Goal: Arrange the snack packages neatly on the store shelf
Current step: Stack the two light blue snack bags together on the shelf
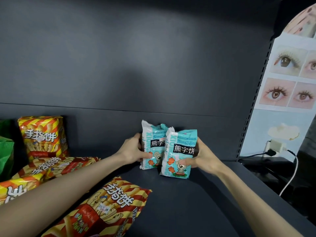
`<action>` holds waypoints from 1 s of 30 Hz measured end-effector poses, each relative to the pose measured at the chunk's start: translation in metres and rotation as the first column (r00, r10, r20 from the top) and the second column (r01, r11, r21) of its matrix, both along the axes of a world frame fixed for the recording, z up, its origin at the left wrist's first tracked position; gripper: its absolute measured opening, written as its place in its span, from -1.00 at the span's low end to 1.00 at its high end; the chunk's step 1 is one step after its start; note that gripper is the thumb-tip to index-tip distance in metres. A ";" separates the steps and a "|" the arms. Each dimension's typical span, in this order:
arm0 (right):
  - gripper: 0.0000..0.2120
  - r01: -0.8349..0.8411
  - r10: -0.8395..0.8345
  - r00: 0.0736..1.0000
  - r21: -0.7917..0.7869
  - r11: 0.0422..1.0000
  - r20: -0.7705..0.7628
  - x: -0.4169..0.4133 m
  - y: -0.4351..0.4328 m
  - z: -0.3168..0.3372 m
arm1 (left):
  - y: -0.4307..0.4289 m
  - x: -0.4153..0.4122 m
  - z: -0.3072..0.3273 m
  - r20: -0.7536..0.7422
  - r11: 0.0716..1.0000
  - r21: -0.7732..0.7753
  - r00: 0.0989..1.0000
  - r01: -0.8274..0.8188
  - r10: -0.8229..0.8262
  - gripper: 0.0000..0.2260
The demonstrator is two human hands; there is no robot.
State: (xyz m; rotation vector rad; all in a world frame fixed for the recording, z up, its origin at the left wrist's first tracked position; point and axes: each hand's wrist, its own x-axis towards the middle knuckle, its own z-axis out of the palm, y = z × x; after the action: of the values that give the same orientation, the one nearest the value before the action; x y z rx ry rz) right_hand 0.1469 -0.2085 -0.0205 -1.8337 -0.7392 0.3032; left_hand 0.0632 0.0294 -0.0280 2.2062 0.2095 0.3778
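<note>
Snack bags stand upright on the shelf (188, 202). The left grip (134, 149) pinches the rear packet (154, 142) by its side, and the right grip (202, 158) pinches the overlapping front packet (181, 151). Both look light, puffy and crushable, so the side edges seem the safest hold.

Two XiongZiBing packets stand upright mid-shelf (196, 206), close to the back panel (136, 57). The rear packet (151, 144) sits left and behind. The front packet (181, 153) sits right and ahead, overlapping the rear one's right edge. Left hand (131, 151) grips the rear packet's left side, right hand (203, 156) grips the front packet's right side.

Finger-biscuit bags are all to the left:
- upright bag (42, 135) at the back
- two flat bags (56, 166) (15, 187) before it, with the left forearm passing over them
- front bag (109, 207) lying flat, nearest the camera

Edge bag (5, 151) at far left. Slotted upright (253, 100) bounds the shelf on the right. Beyond it is the eye poster (290, 82), with the charger (277, 146) below it and its cable (290, 177) hanging down.
</note>
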 end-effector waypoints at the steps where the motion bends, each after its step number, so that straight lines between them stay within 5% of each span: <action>1: -0.31 -0.009 0.010 1.000 0.006 1.000 -0.009 0.000 -0.001 0.001 | -0.001 0.000 -0.001 0.015 1.000 0.007 1.000 -0.016 0.016 -0.50; 8: -0.36 -0.047 0.047 0.999 0.014 0.999 -0.014 -0.008 -0.003 0.005 | 0.005 -0.004 -0.001 0.034 0.997 -0.062 0.999 0.039 -0.037 -0.58; 16: -0.35 -0.121 0.121 0.993 0.008 0.993 0.005 -0.018 0.008 0.005 | 0.003 -0.020 0.014 -0.097 0.924 -0.337 0.970 0.179 -0.223 -0.56; 23: -0.10 -0.150 0.154 0.985 -0.058 0.987 0.077 -0.019 0.037 -0.007 | 0.002 -0.029 0.015 -0.210 0.955 -0.147 0.936 0.257 -0.284 -0.25; 26: -0.19 -0.218 0.234 0.967 -0.148 0.965 0.099 -0.025 0.045 -0.012 | 0.000 -0.030 0.015 -0.213 0.956 -0.093 0.932 0.278 -0.292 -0.40; 30: 0.02 -0.260 0.285 0.955 -0.222 0.940 0.088 -0.023 0.045 -0.015 | -0.001 -0.032 0.016 -0.209 0.948 -0.074 0.924 0.310 -0.319 -0.67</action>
State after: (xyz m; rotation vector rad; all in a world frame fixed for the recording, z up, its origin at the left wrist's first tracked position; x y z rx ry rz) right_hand 0.1235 -0.1640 -0.0352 -1.9582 -1.0840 0.4695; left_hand 0.0316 0.0285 -0.0123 2.1932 -0.0226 -0.0483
